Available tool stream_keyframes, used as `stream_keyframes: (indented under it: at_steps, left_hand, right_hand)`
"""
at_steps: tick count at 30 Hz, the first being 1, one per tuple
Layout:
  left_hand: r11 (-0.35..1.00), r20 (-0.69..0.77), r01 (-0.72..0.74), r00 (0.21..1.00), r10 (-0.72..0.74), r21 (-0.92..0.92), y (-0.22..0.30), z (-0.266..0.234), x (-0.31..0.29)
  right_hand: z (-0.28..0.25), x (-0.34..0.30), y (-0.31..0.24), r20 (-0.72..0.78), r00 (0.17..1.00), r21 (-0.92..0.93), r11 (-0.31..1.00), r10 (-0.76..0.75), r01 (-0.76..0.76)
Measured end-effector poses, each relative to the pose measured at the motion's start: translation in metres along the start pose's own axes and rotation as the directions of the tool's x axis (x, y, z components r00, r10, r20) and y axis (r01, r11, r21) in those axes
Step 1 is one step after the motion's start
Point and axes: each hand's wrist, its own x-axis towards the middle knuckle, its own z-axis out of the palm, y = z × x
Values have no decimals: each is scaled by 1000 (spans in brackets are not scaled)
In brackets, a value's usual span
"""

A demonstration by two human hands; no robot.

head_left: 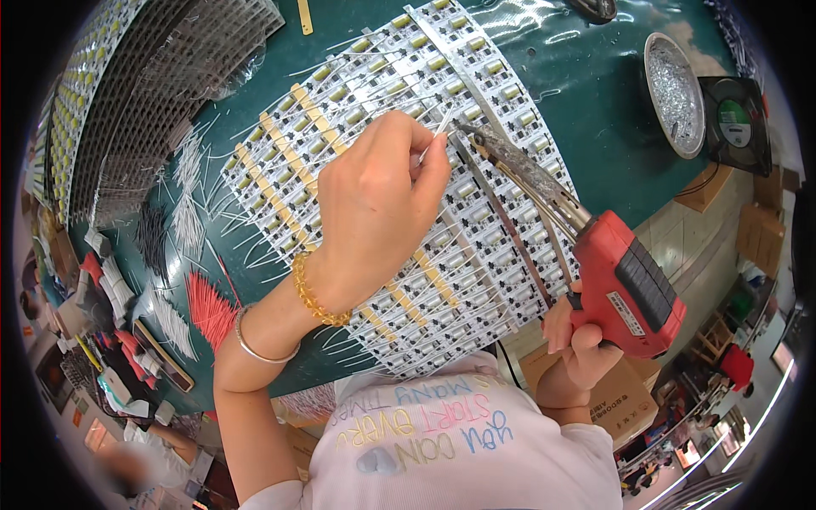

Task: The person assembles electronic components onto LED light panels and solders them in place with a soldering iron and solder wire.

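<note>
My left hand (378, 191) is closed, pinching a thin white wire (445, 121) between thumb and forefinger above a large panel of small white circuit boards (510, 280). Around the grip of a red soldering gun (625, 276) wraps my right hand (582, 344). The gun's dark tip points left and lies close to the pinched wire; whether they touch I cannot tell. Rows of boards carry yellowish components, and many white wires stick out along the panel's left side. Metal strips (501, 212) and yellow strips (280, 204) lie across it.
Stacked board panels (127, 110) stand at the far left. Beside them lie piles of white wires (189, 217), black wires (151, 238) and red wires (208, 310). A bowl of silvery bits (674, 95) and a black fan (738, 123) are at the right. Another person (157, 455) sits lower left.
</note>
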Motion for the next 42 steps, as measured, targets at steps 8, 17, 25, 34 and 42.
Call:
stream_keyframes:
  at_steps: [8, 17, 25, 34, 42]
  left_hand:
    - [998, -50, -59, 997, 60, 36, -3, 4, 0]
    - [997, -48, -68, 996, 70, 38, -1, 5, -2]
    - [971, -114, -202, 969, 217, 128, 2, -10, 2]
    - [976, 116, 115, 989, -94, -184, 5, -7, 3]
    - [979, 154, 176, 975, -158, -108, 4, -5, 6]
  right_hand:
    - [-2, 0, 4, 3, 1000, 43, 999, 12, -12]
    - [9, 4, -12, -35, 998, 161, 986, 48, -42]
    - [-6, -7, -1, -84, 996, 78, 996, -27, 33]
    - [7, -5, -23, -60, 994, 223, 972, 96, -80]
    - [11, -5, -17, -42, 995, 196, 977, 93, -83]
